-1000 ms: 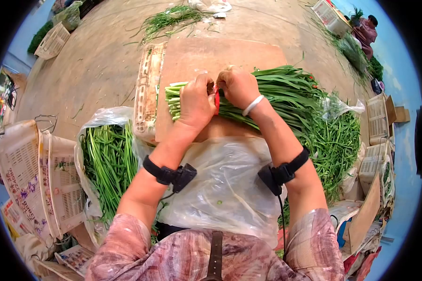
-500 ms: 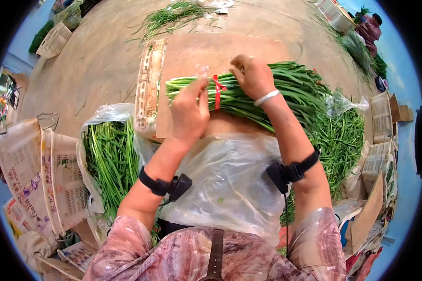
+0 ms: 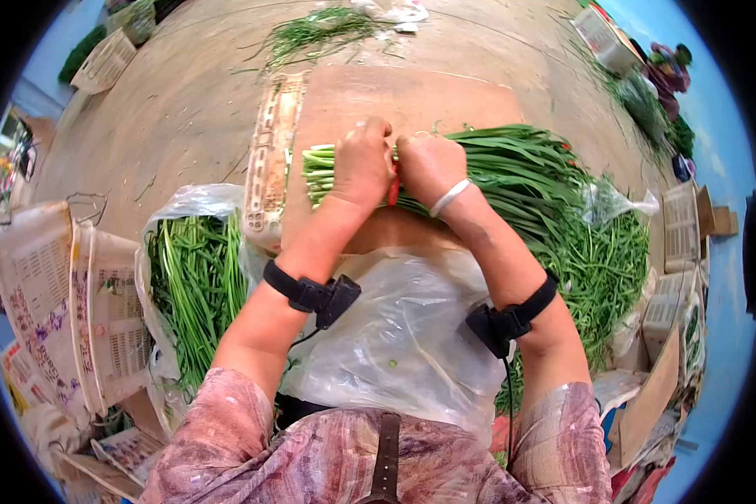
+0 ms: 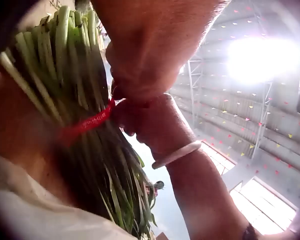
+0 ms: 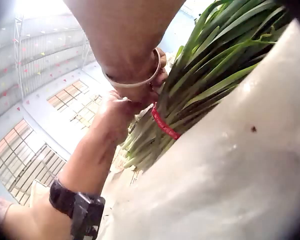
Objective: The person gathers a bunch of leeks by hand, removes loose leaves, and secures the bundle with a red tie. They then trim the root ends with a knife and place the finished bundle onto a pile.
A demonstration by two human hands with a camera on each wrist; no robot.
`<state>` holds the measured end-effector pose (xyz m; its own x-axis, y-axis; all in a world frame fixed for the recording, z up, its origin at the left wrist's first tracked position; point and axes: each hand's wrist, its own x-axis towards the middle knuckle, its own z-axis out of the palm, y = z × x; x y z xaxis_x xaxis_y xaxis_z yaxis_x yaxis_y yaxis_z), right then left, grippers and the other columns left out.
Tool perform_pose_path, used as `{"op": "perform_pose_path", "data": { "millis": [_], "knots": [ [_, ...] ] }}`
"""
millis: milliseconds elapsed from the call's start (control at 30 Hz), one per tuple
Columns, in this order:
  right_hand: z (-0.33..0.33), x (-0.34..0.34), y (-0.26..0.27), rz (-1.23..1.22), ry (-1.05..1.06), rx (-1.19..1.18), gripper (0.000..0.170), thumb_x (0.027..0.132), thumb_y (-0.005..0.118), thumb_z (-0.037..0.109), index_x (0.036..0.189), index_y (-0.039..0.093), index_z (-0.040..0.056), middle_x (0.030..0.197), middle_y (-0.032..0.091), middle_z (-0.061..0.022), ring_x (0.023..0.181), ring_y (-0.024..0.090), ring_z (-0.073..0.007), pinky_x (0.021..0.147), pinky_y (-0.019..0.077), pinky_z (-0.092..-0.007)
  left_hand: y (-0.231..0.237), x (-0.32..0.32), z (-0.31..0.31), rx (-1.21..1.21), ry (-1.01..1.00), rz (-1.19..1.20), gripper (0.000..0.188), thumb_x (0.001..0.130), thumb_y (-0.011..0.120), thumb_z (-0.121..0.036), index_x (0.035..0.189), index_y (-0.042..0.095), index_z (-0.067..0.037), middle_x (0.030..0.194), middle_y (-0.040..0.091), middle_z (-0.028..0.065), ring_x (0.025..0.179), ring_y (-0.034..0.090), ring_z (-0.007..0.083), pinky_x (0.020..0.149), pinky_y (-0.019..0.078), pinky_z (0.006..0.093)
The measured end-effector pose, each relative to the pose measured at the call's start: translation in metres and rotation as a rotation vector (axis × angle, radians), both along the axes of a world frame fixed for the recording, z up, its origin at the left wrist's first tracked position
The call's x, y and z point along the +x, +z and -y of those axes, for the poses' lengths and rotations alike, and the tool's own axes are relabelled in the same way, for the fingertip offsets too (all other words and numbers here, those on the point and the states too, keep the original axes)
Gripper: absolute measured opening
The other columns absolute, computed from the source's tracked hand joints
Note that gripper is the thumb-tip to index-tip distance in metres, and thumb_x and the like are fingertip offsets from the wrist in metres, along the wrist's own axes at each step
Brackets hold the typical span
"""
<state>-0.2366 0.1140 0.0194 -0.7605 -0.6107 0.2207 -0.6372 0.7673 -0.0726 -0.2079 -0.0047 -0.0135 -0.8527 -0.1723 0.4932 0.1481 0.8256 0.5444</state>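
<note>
A thick bundle of garlic chives [image 3: 521, 164] lies across a brown board [image 3: 420, 92], pale stem ends to the left and dark leaves to the right. Around it runs a red tie [image 4: 90, 123] with small print. The left hand [image 3: 364, 164] and right hand [image 3: 433, 170] meet over the bundle at this band, fingers curled and knuckles nearly together. Both pinch at the band's upper side, where the left wrist view shows it running up to the fingers. The fingertips and the tie's ends are mostly hidden. A white bangle [image 3: 450, 196] circles the right wrist.
Clear plastic sheeting [image 3: 395, 336] covers the lap. A bag of loose chives [image 3: 193, 294] stands at the left beside stacked crates [image 3: 101, 319]; a heap of greens [image 3: 601, 269] lies at the right. More greens [image 3: 323, 38] lie on the floor ahead. Another person [image 3: 668, 76] is far right.
Half a second ago the hands were lifted apart, showing the red tie knotted around the bundle. Now both are back together at the tie, the right one having moved left and down.
</note>
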Motion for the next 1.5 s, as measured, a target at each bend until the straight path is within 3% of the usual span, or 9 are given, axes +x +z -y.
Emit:
{"op": "perform_pose_path", "data": {
  "millis": [400,567,633,867,933,1000,1100,1267,1500],
  "knots": [
    [-0.004,-0.05,-0.009,0.248,0.251,-0.265,0.026,0.081,0.054,0.029,0.092,0.063,0.0066,0.084,0.063,-0.0202,0.081,0.06,-0.036,0.073,0.0477,-0.0432,-0.003,0.08,-0.029,0.012,-0.071,-0.263,0.033,0.074,0.067,-0.012,0.101,0.05,-0.002,0.086,0.059,0.0152,0.074,0.058,0.0286,0.065,0.0444,0.0373],
    [0.02,-0.05,-0.012,0.529,0.267,0.066,0.043,0.087,0.049,0.038,0.101,0.06,0.0004,0.094,0.061,-0.0253,0.089,0.058,-0.0396,0.078,0.0458,-0.041,-0.033,0.086,-0.014,2.157,-0.012,0.85,0.061,0.079,0.069,-0.03,0.117,0.038,0.008,0.109,0.054,0.0254,0.098,0.059,0.0348,0.075,0.0536,0.0391],
    [0.022,-0.042,-0.006,0.491,0.234,0.198,0.048,0.085,0.048,0.045,0.097,0.061,-0.0002,0.089,0.062,-0.0253,0.085,0.058,-0.0406,0.077,0.0457,-0.0423,-0.042,0.074,-0.004,2.238,-0.067,0.795,0.077,0.074,0.072,-0.036,0.121,0.034,0.011,0.114,0.049,0.0296,0.104,0.052,0.0437,0.087,0.0483,0.0492],
    [0.014,0.017,0.02,0.212,0.06,-0.043,0.048,0.083,0.045,0.053,0.105,0.061,0.0125,0.094,0.06,-0.0168,0.089,0.056,-0.0345,0.077,0.0419,-0.0448,-0.023,0.079,0.024,1.928,-0.425,0.408,0.034,0.08,0.067,-0.022,0.108,0.054,-0.01,0.093,0.061,0.0038,0.079,0.06,0.0171,0.064,0.0528,0.0309],
    [0.025,0.035,0.045,0.017,-0.072,-0.397,0.049,0.084,0.046,0.05,0.096,0.061,0.0053,0.09,0.059,-0.0188,0.09,0.054,-0.0327,0.076,0.04,-0.0456,0.006,0.069,0.041,1.599,-0.45,0.172,0.051,0.086,0.057,-0.036,0.127,0.043,-0.009,0.12,0.052,0.0076,0.109,0.05,0.0202,0.097,0.039,0.0369],
    [0.041,0.044,0.072,-0.202,-0.084,-0.862,0.048,0.081,0.05,0.046,0.095,0.059,0.0008,0.091,0.056,-0.0206,0.092,0.048,-0.0339,0.082,0.0328,-0.0461,0.05,0.051,0.074,0.878,-0.364,-0.079,0.047,0.093,0.045,-0.035,0.128,0.042,-0.003,0.124,0.05,0.0077,0.11,0.049,0.0198,0.097,0.0379,0.0355],
    [0.057,0.057,0.117,-0.367,-0.041,-1.315,0.057,0.076,0.054,0.029,0.117,0.045,-0.0097,0.102,0.046,-0.0266,0.097,0.041,-0.0379,0.087,0.0304,-0.0449,0.148,0.02,0.119,0.803,-0.333,-0.18,0.041,0.09,0.054,-0.022,0.122,0.046,0.003,0.115,0.055,0.009,0.102,0.054,0.0177,0.09,0.0419,0.0309],
    [0.023,0.062,0.124,-0.401,0.184,-1.818,0.058,0.073,0.056,0.015,0.122,0.038,-0.0102,0.106,0.048,-0.0267,0.097,0.044,-0.0425,0.09,0.0358,-0.0437,0.234,0.023,0.039,0.173,-0.435,0.165,0.051,0.08,0.063,-0.019,0.124,0.045,0.0,0.112,0.056,0.0125,0.1,0.055,0.0173,0.087,0.0432,0.0298],
    [-0.182,0.105,0.008,0.293,-0.091,-0.9,0.025,0.078,0.056,0.02,0.081,0.063,-0.0031,0.075,0.062,-0.0211,0.064,0.059,-0.0272,0.064,0.0478,-0.0343,0.102,-0.012,-0.083,-0.534,-0.636,0.052,0.097,0.055,0.079,-0.016,0.137,0.028,-0.007,0.11,0.055,0.0198,0.092,0.058,0.0298,0.081,0.0477,0.0355]
  ]
}}
